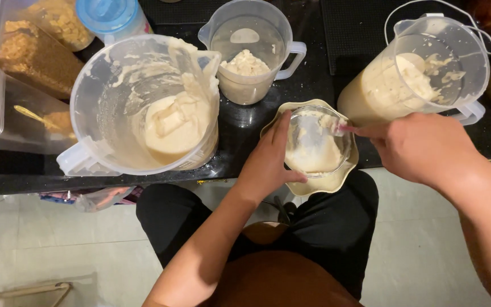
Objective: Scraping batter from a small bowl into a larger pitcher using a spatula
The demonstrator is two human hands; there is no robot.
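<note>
Steadying a half-filled clear cup (316,145) of cream, the left hand (268,162) grips it; the right hand (421,148) pinches a utensil (348,128), with filling unfinished.

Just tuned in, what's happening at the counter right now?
A person's left hand steadies a clear cup of pale cream sitting in a wavy yellow dish at the edge of the black counter. The right hand works a small utensil, mostly hidden, inside the cup. Three cream-filled jugs stand around it; the biggest is on the left.
</note>
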